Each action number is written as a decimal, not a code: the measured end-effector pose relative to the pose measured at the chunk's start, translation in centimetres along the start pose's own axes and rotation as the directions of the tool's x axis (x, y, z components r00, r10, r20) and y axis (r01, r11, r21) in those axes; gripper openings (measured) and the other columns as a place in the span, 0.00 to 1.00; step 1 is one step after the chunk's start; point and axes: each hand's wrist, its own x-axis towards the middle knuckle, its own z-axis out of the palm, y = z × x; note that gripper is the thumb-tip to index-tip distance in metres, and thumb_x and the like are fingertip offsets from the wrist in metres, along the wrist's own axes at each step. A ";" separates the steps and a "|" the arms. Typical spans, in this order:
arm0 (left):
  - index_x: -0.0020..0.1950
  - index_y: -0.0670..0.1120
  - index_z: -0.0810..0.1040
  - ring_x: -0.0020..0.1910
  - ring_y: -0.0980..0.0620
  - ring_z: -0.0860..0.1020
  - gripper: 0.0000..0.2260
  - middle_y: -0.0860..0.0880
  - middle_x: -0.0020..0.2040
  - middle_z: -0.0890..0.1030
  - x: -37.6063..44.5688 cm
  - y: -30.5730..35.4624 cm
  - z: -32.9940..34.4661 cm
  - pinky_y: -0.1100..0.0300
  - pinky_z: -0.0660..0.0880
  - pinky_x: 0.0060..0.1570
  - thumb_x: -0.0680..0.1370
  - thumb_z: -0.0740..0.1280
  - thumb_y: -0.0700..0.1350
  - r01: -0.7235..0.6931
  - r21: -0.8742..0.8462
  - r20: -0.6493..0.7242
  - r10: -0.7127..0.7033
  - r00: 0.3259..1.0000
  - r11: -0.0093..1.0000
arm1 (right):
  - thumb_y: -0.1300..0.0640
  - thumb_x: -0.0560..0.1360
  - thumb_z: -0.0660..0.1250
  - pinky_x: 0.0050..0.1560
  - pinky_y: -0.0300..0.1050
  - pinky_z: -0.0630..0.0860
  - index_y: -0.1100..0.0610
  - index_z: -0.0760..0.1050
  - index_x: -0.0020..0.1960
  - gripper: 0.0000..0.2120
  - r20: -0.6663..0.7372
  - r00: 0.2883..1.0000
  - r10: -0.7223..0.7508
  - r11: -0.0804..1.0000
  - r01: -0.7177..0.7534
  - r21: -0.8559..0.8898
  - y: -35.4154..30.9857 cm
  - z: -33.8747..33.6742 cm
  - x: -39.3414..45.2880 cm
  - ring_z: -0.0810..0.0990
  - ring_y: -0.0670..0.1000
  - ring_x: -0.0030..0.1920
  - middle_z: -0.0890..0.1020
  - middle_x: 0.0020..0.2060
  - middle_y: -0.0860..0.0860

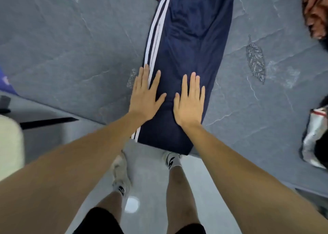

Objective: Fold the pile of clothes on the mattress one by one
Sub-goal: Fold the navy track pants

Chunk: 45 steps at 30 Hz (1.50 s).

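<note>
While both your hands lie flat and open on the navy track pants (188,43), left hand (144,98) over the white stripes, right hand (189,104) mid-fabric, note the long axis runs straight away from you across the grey mattress (71,43). Near end overhangs the edge, equally close to both hands; likely fold lengthwise.
</note>
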 end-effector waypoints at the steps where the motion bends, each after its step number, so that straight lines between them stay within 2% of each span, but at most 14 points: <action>1: 0.85 0.47 0.47 0.83 0.38 0.41 0.34 0.37 0.84 0.42 -1.8 0.0 0.5 0.42 0.47 0.82 0.85 0.55 0.61 -0.015 0.004 -0.010 0.015 1.000 1.000 | 0.48 0.87 0.49 0.82 0.59 0.49 0.57 0.45 0.85 0.31 -0.003 1.000 0.013 1.000 -0.013 -0.001 -0.3 0.5 -1.8 0.45 0.55 0.84 0.48 0.84 0.56; 7: 0.85 0.44 0.50 0.83 0.38 0.49 0.36 0.37 0.84 0.49 -9.2 -1.9 2.6 0.44 0.54 0.81 0.84 0.59 0.60 -0.027 -0.067 -0.077 0.021 0.997 0.997 | 0.49 0.86 0.54 0.82 0.59 0.51 0.57 0.51 0.85 0.31 -0.085 0.991 0.099 0.992 -0.091 0.091 -2.2 3.1 -9.8 0.48 0.56 0.84 0.51 0.84 0.56; 9: 0.84 0.42 0.53 0.81 0.38 0.56 0.37 0.37 0.83 0.55 -11.0 -2.2 2.4 0.44 0.59 0.79 0.82 0.66 0.56 0.015 -0.180 -0.141 -0.041 0.989 0.984 | 0.48 0.85 0.59 0.82 0.58 0.55 0.58 0.52 0.84 0.33 -0.139 0.966 0.216 0.952 -0.177 0.249 -2.7 2.9 -11.2 0.50 0.59 0.84 0.52 0.84 0.58; 12: 0.82 0.44 0.59 0.72 0.42 0.65 0.39 0.42 0.76 0.67 -12.6 -1.8 1.7 0.45 0.65 0.73 0.77 0.75 0.51 0.089 -0.310 -0.171 -0.148 0.974 0.946 | 0.46 0.80 0.69 0.81 0.57 0.58 0.56 0.49 0.85 0.43 -0.070 0.916 0.395 0.849 -0.335 0.410 -3.2 1.8 -12.0 0.53 0.61 0.82 0.53 0.83 0.60; 14: 0.81 0.45 0.60 0.70 0.44 0.67 0.41 0.45 0.72 0.71 -12.8 -1.7 1.9 0.47 0.66 0.72 0.74 0.78 0.49 0.178 -0.417 -0.108 -0.243 0.964 0.891 | 0.44 0.75 0.75 0.78 0.58 0.60 0.54 0.48 0.85 0.50 -0.019 0.874 0.485 0.802 -0.436 0.408 -2.9 0.9 -11.9 0.56 0.62 0.80 0.58 0.82 0.60; 17: 0.75 0.45 0.68 0.64 0.46 0.78 0.36 0.48 0.64 0.80 -12.9 -1.8 2.3 0.47 0.75 0.67 0.71 0.81 0.46 0.291 -0.646 0.031 -0.356 0.934 0.705 | 0.43 0.70 0.80 0.74 0.58 0.63 0.54 0.53 0.83 0.53 0.036 0.804 0.594 0.725 -0.554 0.409 -1.8 0.1 -12.0 0.62 0.62 0.75 0.66 0.77 0.58; 19: 0.65 0.44 0.75 0.56 0.47 0.83 0.27 0.49 0.56 0.84 -13.6 -1.8 2.2 0.47 0.79 0.60 0.71 0.82 0.46 0.317 -0.681 0.084 -0.360 0.929 0.660 | 0.49 0.70 0.80 0.71 0.57 0.68 0.54 0.62 0.78 0.44 0.048 0.822 0.567 0.706 -0.515 0.487 -1.0 -0.2 -12.5 0.71 0.59 0.70 0.75 0.70 0.54; 22: 0.52 0.48 0.77 0.50 0.49 0.85 0.16 0.49 0.50 0.86 -15.7 -1.6 2.2 0.49 0.82 0.56 0.71 0.81 0.43 0.306 -0.767 0.134 -0.326 0.936 0.563 | 0.57 0.70 0.81 0.62 0.47 0.77 0.56 0.71 0.69 0.31 0.237 0.829 0.507 0.439 -0.485 0.756 -0.9 -0.3 -14.0 0.81 0.52 0.59 0.81 0.58 0.49; 27: 0.51 0.47 0.82 0.49 0.48 0.87 0.12 0.48 0.48 0.88 -20.8 -2.6 2.7 0.47 0.83 0.54 0.72 0.80 0.38 0.394 -0.820 0.295 -0.282 0.913 0.415 | 0.60 0.70 0.81 0.51 0.48 0.84 0.56 0.83 0.54 0.15 0.452 0.838 0.305 0.253 -0.529 0.810 -0.8 0.2 -17.9 0.88 0.50 0.46 0.89 0.46 0.49; 30: 0.54 0.44 0.83 0.48 0.43 0.86 0.13 0.45 0.48 0.88 -23.8 -3.2 3.5 0.44 0.84 0.51 0.71 0.80 0.38 0.455 -0.801 0.373 -0.270 0.888 0.390 | 0.62 0.71 0.80 0.44 0.41 0.82 0.58 0.83 0.56 0.15 0.495 0.832 0.253 0.248 -0.550 0.798 -0.8 0.5 -21.4 0.88 0.47 0.44 0.89 0.46 0.49; 33: 0.56 0.45 0.82 0.45 0.46 0.85 0.12 0.47 0.47 0.87 -26.0 -3.1 3.7 0.53 0.83 0.41 0.74 0.77 0.35 0.462 -0.788 0.387 -0.256 0.886 0.407 | 0.64 0.71 0.79 0.51 0.42 0.82 0.56 0.81 0.62 0.20 0.517 0.831 0.205 0.262 -0.556 0.789 -0.8 0.7 -23.8 0.87 0.46 0.50 0.88 0.52 0.47; 37: 0.56 0.49 0.80 0.48 0.51 0.84 0.08 0.48 0.50 0.85 -27.1 -1.9 3.1 0.56 0.81 0.50 0.79 0.73 0.39 0.441 -0.811 0.329 -0.323 0.887 0.384 | 0.62 0.72 0.79 0.54 0.47 0.83 0.52 0.80 0.62 0.20 0.509 0.840 0.188 0.240 -0.542 0.805 -0.8 -0.2 -24.7 0.86 0.48 0.52 0.87 0.52 0.45; 40: 0.58 0.47 0.81 0.51 0.50 0.85 0.08 0.48 0.52 0.86 -27.3 -1.7 3.0 0.55 0.82 0.53 0.79 0.74 0.43 0.482 -0.829 0.389 -0.328 0.861 0.284 | 0.58 0.71 0.81 0.59 0.52 0.83 0.55 0.82 0.59 0.18 0.578 0.803 0.142 0.185 -0.596 0.782 -0.3 -0.3 -25.0 0.88 0.51 0.52 0.89 0.50 0.48; 45: 0.57 0.47 0.84 0.46 0.50 0.87 0.14 0.48 0.47 0.88 -29.7 -1.6 3.5 0.55 0.82 0.45 0.74 0.79 0.46 0.626 -0.748 0.584 -0.230 0.778 0.221 | 0.56 0.67 0.83 0.63 0.57 0.80 0.54 0.81 0.62 0.25 0.697 0.716 0.041 0.240 -0.685 0.688 0.5 0.2 -27.2 0.86 0.53 0.58 0.88 0.54 0.47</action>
